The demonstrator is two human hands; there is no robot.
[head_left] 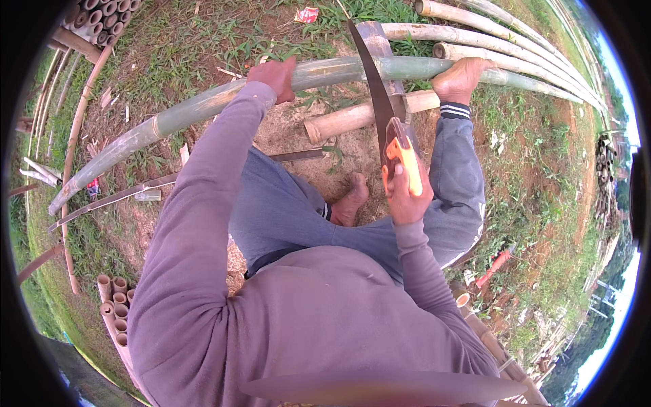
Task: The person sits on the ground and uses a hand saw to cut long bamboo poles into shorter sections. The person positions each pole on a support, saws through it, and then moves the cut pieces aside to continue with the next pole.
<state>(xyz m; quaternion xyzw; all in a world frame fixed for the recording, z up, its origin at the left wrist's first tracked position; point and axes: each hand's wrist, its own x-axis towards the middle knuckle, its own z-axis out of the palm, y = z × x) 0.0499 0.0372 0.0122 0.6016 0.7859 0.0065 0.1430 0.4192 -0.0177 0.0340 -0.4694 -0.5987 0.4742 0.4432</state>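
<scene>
A long green bamboo pole (193, 106) runs from the left across in front of me to the far right. My left hand (274, 79) grips it left of the middle. In my right hand (409, 198) is the orange handle of a handsaw (381, 102), its dark blade pointing away from me and lying across the pole. Whether the teeth have cut in cannot be made out. Right of the blade, my bare right foot (460, 79) presses on the pole. A wooden support (371, 30) passes beneath the pole near the blade.
Several pale bamboo poles (488, 60) lie at the far right. A shorter bamboo piece (339, 123) rests on sawdust under the blade. Cut bamboo tubes (115, 312) are stacked at the left, with a long flat strip (112, 201) nearby. My other bare foot (350, 200) stands on the ground.
</scene>
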